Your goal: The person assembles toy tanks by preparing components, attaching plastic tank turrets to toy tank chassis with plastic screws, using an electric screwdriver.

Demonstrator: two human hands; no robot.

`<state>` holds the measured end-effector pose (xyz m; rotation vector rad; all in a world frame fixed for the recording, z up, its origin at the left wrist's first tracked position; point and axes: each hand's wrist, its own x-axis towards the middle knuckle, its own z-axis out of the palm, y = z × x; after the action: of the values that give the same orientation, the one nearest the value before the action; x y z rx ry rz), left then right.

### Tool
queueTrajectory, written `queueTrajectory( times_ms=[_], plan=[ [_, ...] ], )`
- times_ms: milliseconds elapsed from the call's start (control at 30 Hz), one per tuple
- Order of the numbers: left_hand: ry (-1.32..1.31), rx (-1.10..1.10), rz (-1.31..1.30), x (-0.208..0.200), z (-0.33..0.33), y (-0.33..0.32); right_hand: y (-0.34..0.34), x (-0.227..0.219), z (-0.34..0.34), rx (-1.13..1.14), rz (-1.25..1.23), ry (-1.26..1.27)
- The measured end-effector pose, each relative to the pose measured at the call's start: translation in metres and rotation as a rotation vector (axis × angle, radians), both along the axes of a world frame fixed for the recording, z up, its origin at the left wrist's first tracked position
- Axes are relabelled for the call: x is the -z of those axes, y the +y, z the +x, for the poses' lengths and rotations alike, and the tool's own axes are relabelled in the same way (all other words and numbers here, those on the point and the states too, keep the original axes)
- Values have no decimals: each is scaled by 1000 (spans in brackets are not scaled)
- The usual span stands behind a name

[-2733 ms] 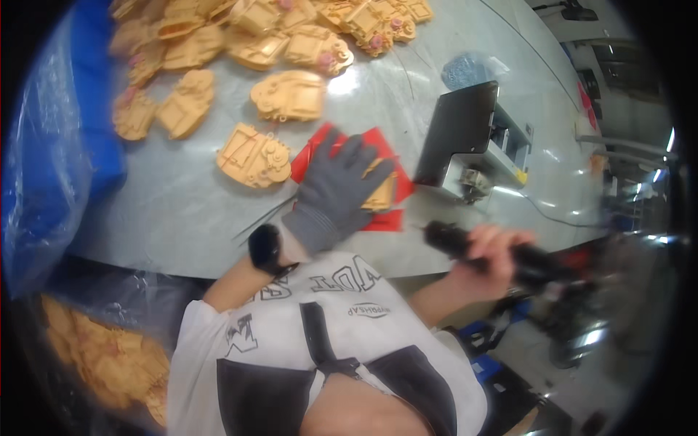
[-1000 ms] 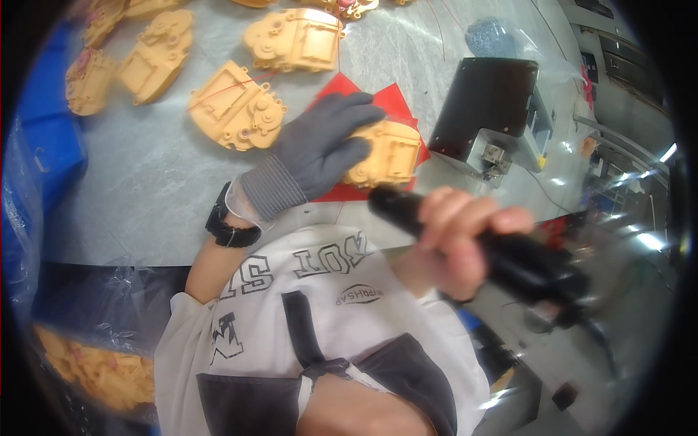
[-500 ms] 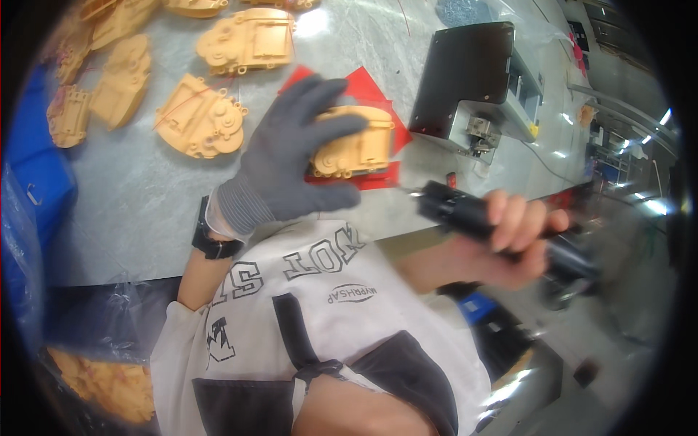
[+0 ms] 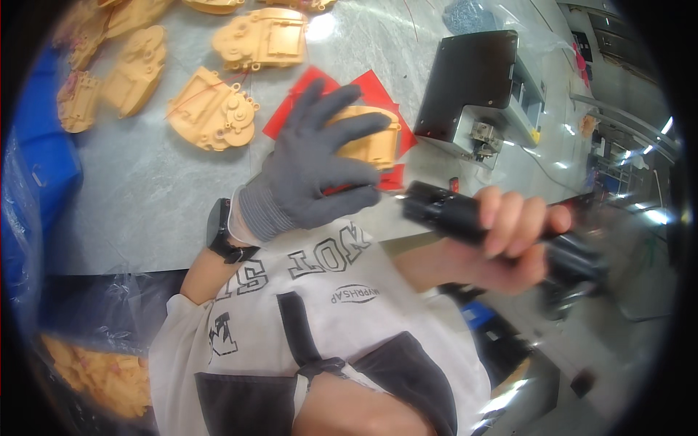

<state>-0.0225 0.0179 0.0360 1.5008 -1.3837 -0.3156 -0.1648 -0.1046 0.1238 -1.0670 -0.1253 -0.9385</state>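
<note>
My left hand (image 4: 313, 156), in a grey glove, is spread over a yellow-orange plastic housing (image 4: 382, 145). Its fingers are stretched apart across the part and cover much of the left side. Whether the fingertips press on it cannot be made out. Beneath the housing lie red sheets (image 4: 374, 85) on the grey table. My bare right hand (image 4: 512, 232) is wrapped round a black electric screwdriver (image 4: 447, 211), held nearly level. The screwdriver's tip points left toward the near edge of the red sheets and is blurred.
Several similar housings with thin red wires, one of them (image 4: 212, 112), lie at the left and far side. A dark-topped machine (image 4: 469, 87) stands right of the red sheets. A blue bin (image 4: 40, 167) is at the left edge, and a bag of yellow-orange parts (image 4: 102, 374) sits lower left.
My left hand has shifted slightly right and covers more of the housing. The screwdriver has moved a little left, closer to the red sheets. The whole view has shifted slightly.
</note>
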Motion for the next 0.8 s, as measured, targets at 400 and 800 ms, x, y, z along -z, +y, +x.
queueTrajectory(
  times_ms=[400,800],
  plan=[
    [-86,-3,102,-5,1,7,0,0,7,-13,-56,127],
    [-3,-104,225,15,1,16,24,15,32,12,-242,168]
  ],
)
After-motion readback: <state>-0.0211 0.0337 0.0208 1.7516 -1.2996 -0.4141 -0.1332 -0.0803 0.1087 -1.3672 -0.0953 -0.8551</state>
